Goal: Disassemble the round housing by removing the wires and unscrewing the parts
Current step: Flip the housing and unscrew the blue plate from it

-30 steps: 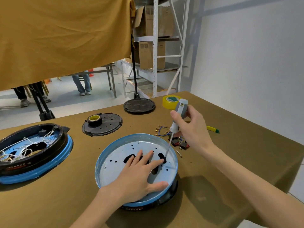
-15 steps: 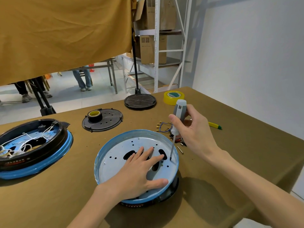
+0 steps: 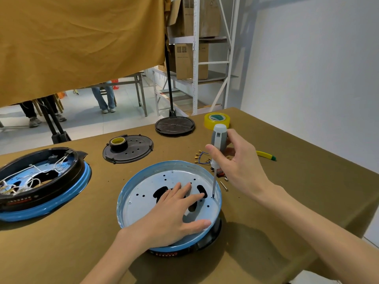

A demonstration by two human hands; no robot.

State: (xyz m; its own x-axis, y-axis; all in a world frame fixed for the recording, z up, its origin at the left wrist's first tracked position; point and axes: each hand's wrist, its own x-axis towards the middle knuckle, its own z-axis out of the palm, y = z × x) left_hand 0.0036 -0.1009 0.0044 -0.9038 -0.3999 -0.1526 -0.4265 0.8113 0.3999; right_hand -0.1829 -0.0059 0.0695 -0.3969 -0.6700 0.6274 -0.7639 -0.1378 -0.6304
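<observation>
Screwdriver (image 3: 217, 148) tip (seemingly seated) in round housing (image 3: 143, 193), below right hand (image 3: 240, 162) grip

Bright, even daylight, seemingly from the upper left. Soft shadows fall to the right of the round housing (image 3: 143, 193) and under the forearms on the surface (image 3: 307, 191). Focus is sharp; wide-angle distortion bends the edges.

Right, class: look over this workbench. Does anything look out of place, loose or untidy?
Yes. Small screws lie loose on the table just right of the round housing, beside the wire bundle, where they could roll away. A tape roll also sits on a removed black cover.
</observation>
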